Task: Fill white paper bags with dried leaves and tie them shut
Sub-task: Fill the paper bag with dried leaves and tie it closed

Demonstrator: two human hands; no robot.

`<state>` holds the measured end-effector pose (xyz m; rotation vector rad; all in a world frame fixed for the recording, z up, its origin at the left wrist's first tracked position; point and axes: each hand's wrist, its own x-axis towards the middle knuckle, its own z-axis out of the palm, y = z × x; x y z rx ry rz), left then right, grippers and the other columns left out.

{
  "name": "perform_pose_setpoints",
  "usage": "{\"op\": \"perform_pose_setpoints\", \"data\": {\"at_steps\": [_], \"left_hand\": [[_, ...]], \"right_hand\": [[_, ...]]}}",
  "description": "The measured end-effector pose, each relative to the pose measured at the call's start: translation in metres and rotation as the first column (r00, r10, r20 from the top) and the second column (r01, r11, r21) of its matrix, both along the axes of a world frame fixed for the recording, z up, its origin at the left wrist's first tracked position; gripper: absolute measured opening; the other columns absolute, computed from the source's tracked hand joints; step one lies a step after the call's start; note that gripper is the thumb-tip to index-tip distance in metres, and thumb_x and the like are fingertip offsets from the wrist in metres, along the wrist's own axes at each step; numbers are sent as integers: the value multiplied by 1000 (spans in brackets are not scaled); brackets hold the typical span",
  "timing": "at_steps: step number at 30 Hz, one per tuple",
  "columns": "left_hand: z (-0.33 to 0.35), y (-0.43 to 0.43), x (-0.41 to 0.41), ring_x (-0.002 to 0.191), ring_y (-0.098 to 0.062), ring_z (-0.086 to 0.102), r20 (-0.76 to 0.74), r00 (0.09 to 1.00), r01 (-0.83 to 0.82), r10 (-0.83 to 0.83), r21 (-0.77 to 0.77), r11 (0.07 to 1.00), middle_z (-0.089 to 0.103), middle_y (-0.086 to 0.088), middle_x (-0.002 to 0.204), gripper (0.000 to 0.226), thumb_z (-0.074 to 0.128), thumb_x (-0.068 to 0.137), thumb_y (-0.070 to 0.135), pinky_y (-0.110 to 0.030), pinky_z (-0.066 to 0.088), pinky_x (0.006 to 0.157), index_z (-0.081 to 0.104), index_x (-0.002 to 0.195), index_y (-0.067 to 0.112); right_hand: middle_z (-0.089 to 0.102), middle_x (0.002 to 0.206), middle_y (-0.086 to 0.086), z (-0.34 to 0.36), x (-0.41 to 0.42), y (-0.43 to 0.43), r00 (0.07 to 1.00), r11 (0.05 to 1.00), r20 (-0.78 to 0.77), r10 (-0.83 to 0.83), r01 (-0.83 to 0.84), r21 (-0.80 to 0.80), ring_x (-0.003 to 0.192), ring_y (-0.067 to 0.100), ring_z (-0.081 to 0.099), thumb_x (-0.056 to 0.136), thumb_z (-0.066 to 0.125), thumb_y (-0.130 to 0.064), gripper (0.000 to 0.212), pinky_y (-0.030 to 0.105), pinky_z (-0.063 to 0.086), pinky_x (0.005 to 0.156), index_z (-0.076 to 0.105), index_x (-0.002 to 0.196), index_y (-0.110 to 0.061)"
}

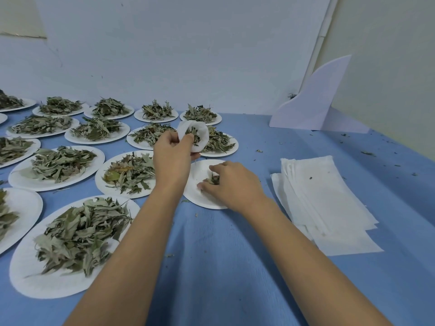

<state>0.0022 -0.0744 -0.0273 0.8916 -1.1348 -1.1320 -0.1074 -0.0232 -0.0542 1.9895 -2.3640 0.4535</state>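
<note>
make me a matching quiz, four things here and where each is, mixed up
1 open white paper bag
2 nearly bare white paper plate
3 stack of flat white paper bags
4 curved white board

a upright by the wall
b held in the left hand
c flat at far right
d under the right hand gathering dried leaves

Pairs: 1-b, 2-d, 3-c, 4-a
</note>
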Motion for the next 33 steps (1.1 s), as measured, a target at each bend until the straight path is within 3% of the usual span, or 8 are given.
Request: {"op": "perform_pose_setpoints", "data": {"at_steps": [3,6,11,15,23,26,28,33], "left_hand": [[0,0,0,68,-10,61,-4,1000,-1,1,1,1000,56,-3,77,22,57,90,9,-16,54,59,47,71,13],[0,1,1,67,-9,62,3,1000,-3,3,3,1000,58,-2,78,23,57,90,10,-17,54,59,48,70,15],[0,0,1,58,-2,62,27,1000,-10,10,0,1000,59,-1,78,24,58,90,11,-16,53,58,47,69,15],[0,-1,1,54,2,62,28,1000,-13,13,2,1000,58,-1,76,26,59,90,12,-17,54,59,46,68,15],[-1,0,1,59,0,61,56,998,-5,5,8,1000,57,-2,78,23,59,91,13,-18,55,62,47,71,14],[-2,0,2,64,-5,61,97,995,-20,20,-1,1000,53,-2,75,26,58,91,14,-20,56,65,45,70,14],[-4,0,1,69,-9,60,136,990,-19,19,-3,1000,52,-5,78,24,58,92,16,-19,55,65,45,72,15],[-6,4,-3,74,-19,55,287,958,22,-8,-46,999,48,-6,75,15,58,92,19,-39,57,80,50,83,10]], "right_hand": [[54,76,0,-2,3,1,1000,1000,-17,-27,27,16,78,22,46,92,52,-41,30,28,24,50,55,79,-15],[36,60,1,-1,6,1,998,1000,-54,-23,23,-7,71,24,39,94,49,-25,25,25,17,45,52,73,-12],[45,70,5,-3,9,0,992,1000,-121,17,-18,-7,75,23,40,92,45,-9,14,33,22,55,51,79,-9],[67,104,8,-3,5,0,999,999,-30,42,-43,-34,97,25,55,91,46,-8,28,30,38,74,69,107,-10],[71,108,4,-8,-2,-5,983,986,179,32,-2,-166,98,21,61,87,50,0,32,28,44,82,74,104,-12],[75,88,1,0,-7,-3,805,903,590,58,210,-374,66,-5,62,83,61,-2,22,13,46,67,78,90,-13],[74,80,-9,9,-11,-1,633,840,765,113,350,-414,63,-13,59,79,70,-6,16,3,42,64,78,82,-19],[74,80,-4,30,-8,0,183,860,938,295,377,-344,77,8,68,77,73,-1,20,20,55,79,75,80,-20]]}}
